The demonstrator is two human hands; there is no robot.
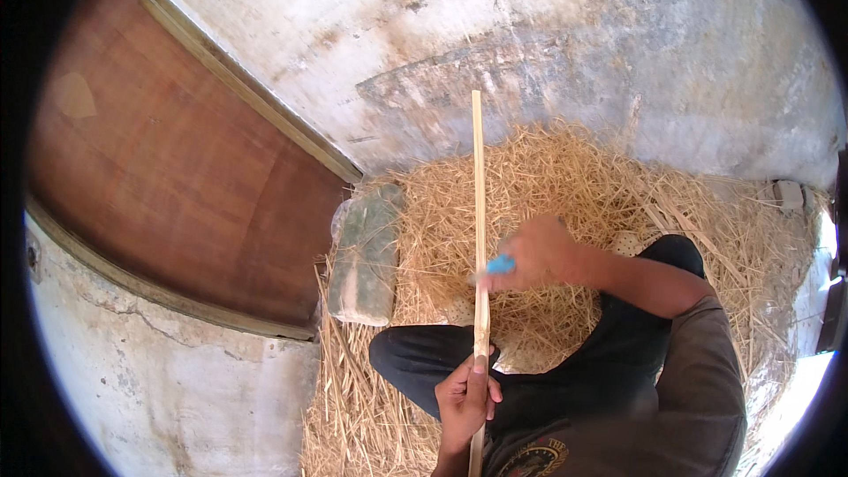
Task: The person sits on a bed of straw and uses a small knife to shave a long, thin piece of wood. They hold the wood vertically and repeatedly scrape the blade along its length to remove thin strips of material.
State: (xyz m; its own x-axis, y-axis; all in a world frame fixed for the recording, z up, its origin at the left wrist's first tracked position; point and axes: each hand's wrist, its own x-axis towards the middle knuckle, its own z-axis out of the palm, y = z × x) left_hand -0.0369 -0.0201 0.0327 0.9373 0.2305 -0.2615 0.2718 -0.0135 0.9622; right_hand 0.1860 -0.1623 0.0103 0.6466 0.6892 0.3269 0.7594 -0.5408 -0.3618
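A long, pale bamboo strip (480,185) stands out in front of me, with a darker joint low on it. My left hand (466,396) is closed round its lower part, near my lap. Higher up, my right hand (533,252), smeared by motion, is closed on a small blue-handled knife (500,264). The tool's tip is at the strip; its blade is too blurred to make out clearly. The lower end of the strip passes beneath my left hand to the picture's lower edge.
Thin straw-coloured shavings (565,168) cover the floor round my folded legs. A worn greenish block (366,256) lies left of them, by a brown wooden door panel (194,150). A stained plaster wall (548,44) rises ahead. Longer split strips (349,389) lie at lower left.
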